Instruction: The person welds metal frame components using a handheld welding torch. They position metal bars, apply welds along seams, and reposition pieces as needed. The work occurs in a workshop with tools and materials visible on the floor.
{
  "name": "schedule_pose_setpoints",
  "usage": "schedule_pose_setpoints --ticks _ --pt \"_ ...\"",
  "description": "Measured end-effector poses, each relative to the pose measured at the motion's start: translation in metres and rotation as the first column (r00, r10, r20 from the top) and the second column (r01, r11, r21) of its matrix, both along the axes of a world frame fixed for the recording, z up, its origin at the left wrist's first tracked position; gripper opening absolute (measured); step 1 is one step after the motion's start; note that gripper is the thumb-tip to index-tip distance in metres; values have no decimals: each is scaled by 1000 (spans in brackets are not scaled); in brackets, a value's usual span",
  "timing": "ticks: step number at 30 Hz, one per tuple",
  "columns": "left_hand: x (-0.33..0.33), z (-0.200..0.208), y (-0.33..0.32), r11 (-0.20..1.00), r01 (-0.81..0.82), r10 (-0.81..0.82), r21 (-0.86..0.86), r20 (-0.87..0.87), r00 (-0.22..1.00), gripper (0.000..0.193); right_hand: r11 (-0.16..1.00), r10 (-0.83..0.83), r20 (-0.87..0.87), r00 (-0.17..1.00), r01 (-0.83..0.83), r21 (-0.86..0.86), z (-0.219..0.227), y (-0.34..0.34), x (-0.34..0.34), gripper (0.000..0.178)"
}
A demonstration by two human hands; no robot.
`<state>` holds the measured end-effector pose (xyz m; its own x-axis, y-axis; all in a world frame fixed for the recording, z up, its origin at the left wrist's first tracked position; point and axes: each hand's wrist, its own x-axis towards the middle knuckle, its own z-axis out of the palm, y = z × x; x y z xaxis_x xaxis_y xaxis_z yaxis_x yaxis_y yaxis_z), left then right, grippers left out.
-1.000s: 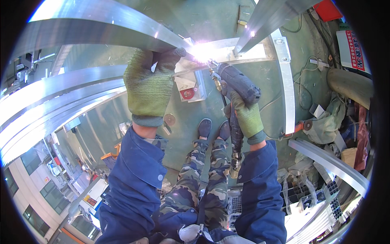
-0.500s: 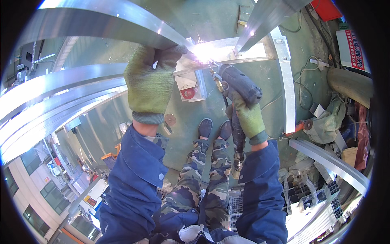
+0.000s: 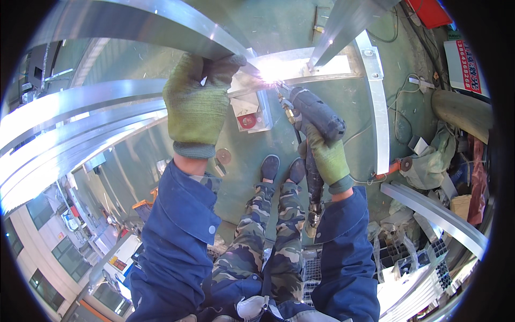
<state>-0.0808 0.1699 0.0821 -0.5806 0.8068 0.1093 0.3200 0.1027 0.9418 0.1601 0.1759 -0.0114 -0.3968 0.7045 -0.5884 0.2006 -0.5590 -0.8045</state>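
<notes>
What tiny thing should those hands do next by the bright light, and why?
Maybe the right hand should ease the welding gun slowly along the end of the long metal beam. Its nozzle is at the white flash, where the beam seems to meet a metal crosspiece, and the left hand grips the beam. Glare hides the exact spot.

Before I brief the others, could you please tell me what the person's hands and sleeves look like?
The left hand and right hand wear yellow-green gloves with darker ribbed cuffs. The sleeves are blue; the left one has a pale round button, and camouflage cloth shows at its end.
</notes>
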Motion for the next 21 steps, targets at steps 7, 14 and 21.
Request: schedule_pose_setpoints --ticks 7,14,21 --pt "-2 -3 1 1000 2 -2 28 3 1000 20 999 -27 -21 999 28 25 2 -6 2 31" --pt "-7 -2 -6 995 80 -77 -63 38 996 35 995 -28 38 999 25 92 16 -27 19 28" --pt "54 -87 -155 957 117 -11 -266 369 929 51 998 26 136 990 -33 52 53 -67 3 26"
